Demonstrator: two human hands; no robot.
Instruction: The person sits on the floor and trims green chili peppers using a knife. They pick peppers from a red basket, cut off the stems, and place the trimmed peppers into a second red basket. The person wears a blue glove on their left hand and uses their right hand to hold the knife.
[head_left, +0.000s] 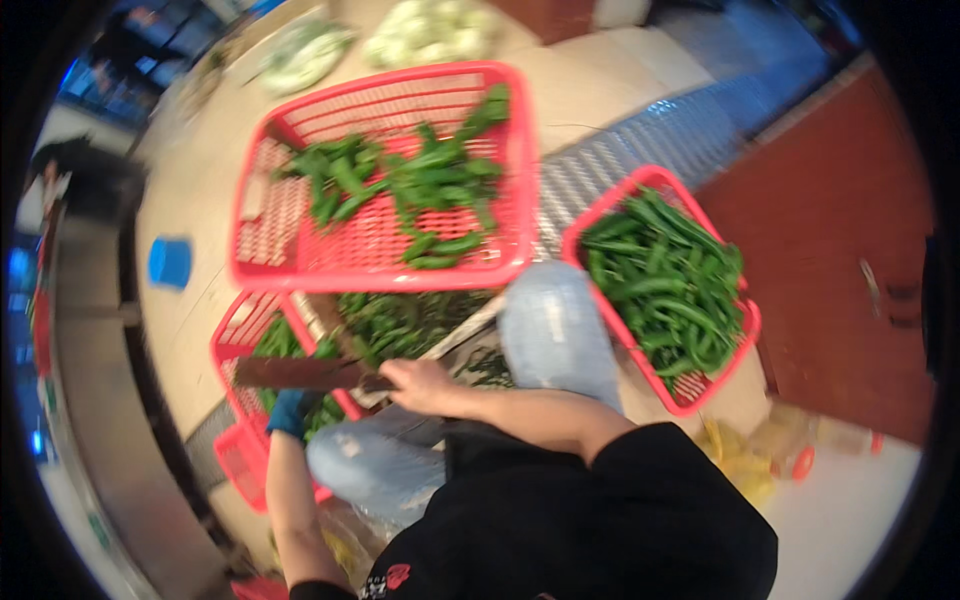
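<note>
My right hand (416, 386) is closed around the end of a broad, flat, brown cleaver-like tool (292, 373), blurred, which extends leftward. My left hand (289, 411), in a teal glove, is just below the tool, over a pink basket (219, 352) of green peppers; its fingers are partly hidden, so its hold is unclear. Chopped green peppers (412, 319) lie in a container between my knees and a larger pink basket (390, 281). That larger basket holds scattered long green peppers (442, 169). To the right, another pink basket (634, 352) is heaped with green peppers (660, 285).
A blue cup-like container (170, 262) is on the floor at left. Pale vegetables (431, 34) and a bagged green vegetable (304, 56) lie at the top. A metal floor grate (600, 161) runs between the baskets, near a reddish-brown cabinet (825, 247). Yellow plastic bags (735, 465) lie at lower right.
</note>
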